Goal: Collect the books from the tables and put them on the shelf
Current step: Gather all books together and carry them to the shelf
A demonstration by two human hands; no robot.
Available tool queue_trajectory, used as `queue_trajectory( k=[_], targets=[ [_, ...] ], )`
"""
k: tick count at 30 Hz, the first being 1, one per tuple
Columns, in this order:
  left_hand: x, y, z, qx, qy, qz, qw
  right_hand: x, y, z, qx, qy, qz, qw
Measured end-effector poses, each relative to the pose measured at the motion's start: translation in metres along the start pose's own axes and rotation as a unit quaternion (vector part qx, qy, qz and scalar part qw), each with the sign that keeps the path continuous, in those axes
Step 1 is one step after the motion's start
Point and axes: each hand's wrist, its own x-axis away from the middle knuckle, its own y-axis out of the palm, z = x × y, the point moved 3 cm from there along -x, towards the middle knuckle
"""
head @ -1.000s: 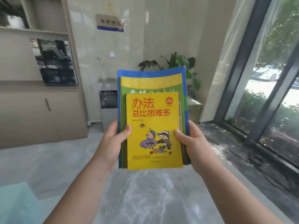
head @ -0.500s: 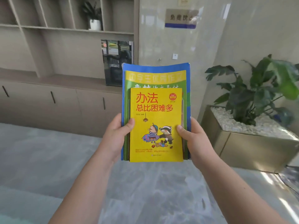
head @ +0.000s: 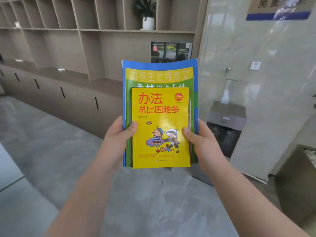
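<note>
a stack of thin paperback books (head: 160, 117), topped by a small yellow cartoon-covered book (head: 160, 134) over a green-and-yellow one (head: 159, 76) and a larger blue one (head: 159, 63), is being held upright in mid-air. its left edge is being gripped by the left hand (head: 118, 139), thumb across the front, and its right edge likewise by the right hand (head: 201, 142). beyond it, a beige wooden wall shelf with open compartments (head: 85, 29) is being faced, a white potted plant (head: 148, 23) sitting in one compartment.

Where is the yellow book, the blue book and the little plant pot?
yellow book (head: 160, 134): head view, middle of its front cover.
blue book (head: 159, 63): head view, top edge behind the others.
plant pot (head: 148, 23): head view, white side, on the shelf.
</note>
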Motion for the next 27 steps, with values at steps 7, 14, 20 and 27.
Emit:
queue_trajectory(
  k=[7,14,20,27],
  targets=[
    [-0.145,-0.042,-0.014,0.022,0.01,0.149,0.988,-0.223,0.07,0.034,-0.005,-0.003,-0.161,0.987],
    [-0.243,-0.147,-0.027,-0.008,0.018,0.305,0.952,-0.372,0.211,0.077,-0.028,0.022,-0.299,0.954],
    [-0.357,-0.262,-0.042,-0.04,0.023,0.347,0.937,-0.496,0.344,0.109,-0.042,0.013,-0.346,0.937],
    [-0.512,-0.369,-0.043,-0.063,0.012,0.363,0.93,-0.646,0.464,0.126,-0.061,0.033,-0.365,0.928]
  ],
)
